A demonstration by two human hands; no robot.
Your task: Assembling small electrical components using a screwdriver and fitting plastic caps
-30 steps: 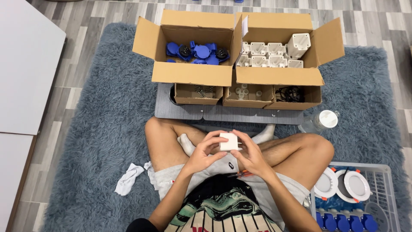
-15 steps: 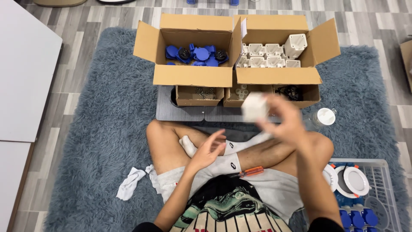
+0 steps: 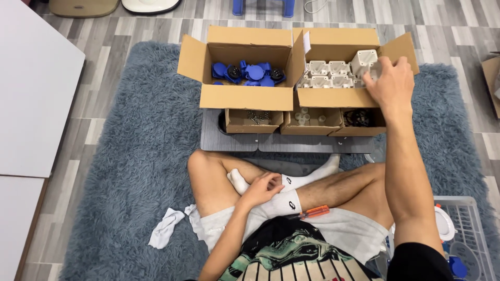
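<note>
- Head view shows the right hand stretched out over the right-hand open cardboard box, its fingers curled around a white square plastic housing at the box's far right corner.
- How firmly the fingers close on that housing cannot be told; the hand covers its right side.
- Beside the held piece, more white square plastic housings sit packed in rows inside the same box.
- Left hand rests loosely curled on the person's crossed legs, touching a white sock; it holds nothing.
- An orange-handled screwdriver lies on the lap, just beside that sock.
- Next box to the left, a second open cardboard box, holds blue round plastic parts.
- In front of both boxes, three small shallow cardboard trays stand in a row on a grey flat board; the left one holds small screws, the others small parts too tiny to tell.
- Everything sits on a blue-grey shaggy rug.
- A crumpled white cloth lies on the rug near the left thigh.
- A clear plastic crate stands by the right knee.
</note>
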